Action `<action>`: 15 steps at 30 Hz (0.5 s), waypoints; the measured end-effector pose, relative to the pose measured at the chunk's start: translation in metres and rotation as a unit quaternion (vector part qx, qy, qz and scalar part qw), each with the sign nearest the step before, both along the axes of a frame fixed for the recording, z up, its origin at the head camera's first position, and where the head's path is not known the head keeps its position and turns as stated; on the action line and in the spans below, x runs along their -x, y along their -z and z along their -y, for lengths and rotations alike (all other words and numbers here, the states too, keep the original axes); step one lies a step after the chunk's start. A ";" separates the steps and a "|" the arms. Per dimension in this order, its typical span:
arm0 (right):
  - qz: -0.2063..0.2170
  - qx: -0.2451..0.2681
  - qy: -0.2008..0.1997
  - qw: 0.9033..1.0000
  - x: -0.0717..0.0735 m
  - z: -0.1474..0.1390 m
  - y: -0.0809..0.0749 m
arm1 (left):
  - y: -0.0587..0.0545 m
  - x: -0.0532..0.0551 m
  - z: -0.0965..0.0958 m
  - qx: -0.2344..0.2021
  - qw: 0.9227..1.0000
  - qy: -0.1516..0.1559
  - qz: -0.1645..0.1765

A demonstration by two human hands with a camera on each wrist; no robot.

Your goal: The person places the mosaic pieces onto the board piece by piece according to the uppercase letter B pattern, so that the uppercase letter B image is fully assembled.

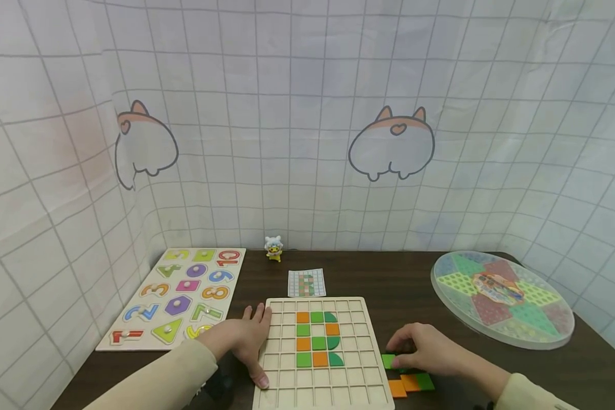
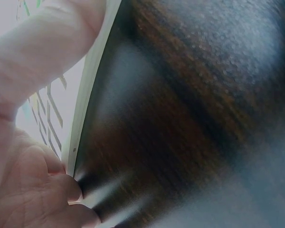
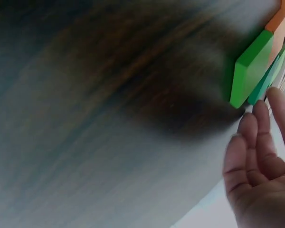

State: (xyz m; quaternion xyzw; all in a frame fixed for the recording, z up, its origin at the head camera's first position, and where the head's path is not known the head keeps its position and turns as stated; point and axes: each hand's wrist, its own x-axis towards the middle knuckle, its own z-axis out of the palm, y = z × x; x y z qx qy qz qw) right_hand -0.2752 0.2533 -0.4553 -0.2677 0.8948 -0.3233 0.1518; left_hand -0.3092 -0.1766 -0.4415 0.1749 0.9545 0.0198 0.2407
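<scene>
Across a dark wooden table point(image 1: 379, 276), a pale gridded board point(image 1: 356, 344) lies flat before me, with a number puzzle point(image 1: 147, 337) to its left and a round game board point(image 1: 543, 336) well apart on its right. My left hand point(image 1: 248, 339) rests spread on the gridded board's left edge; light, even pressure should steady it. My right hand point(image 1: 425, 350) bends over loose tiles point(image 1: 397, 389); I cannot tell whether thumb and forefinger pinch the green tile point(image 1: 388, 360) there. A pattern card point(image 1: 306, 283) lies just beyond the board. Coloured pieces point(image 1: 303, 317) sit mid-grid around one bare cell. A tile is best lifted by its sides and lowered level, square to the ridges. The loose ones crowd just beside the board's right edge, with open table between my right hand and the round board.
</scene>
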 end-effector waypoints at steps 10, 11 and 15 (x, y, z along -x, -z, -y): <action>-0.012 -0.045 0.000 0.999 0.040 -0.019 0.059 | 0.002 0.002 0.000 -0.001 1.000 0.000 -0.003; -0.012 -0.044 0.001 0.999 0.039 -0.018 0.058 | 0.002 0.002 -0.001 0.000 1.000 0.000 -0.003; -0.012 -0.046 0.003 0.999 0.038 -0.014 0.059 | 0.002 0.001 -0.001 0.003 1.000 -0.001 -0.001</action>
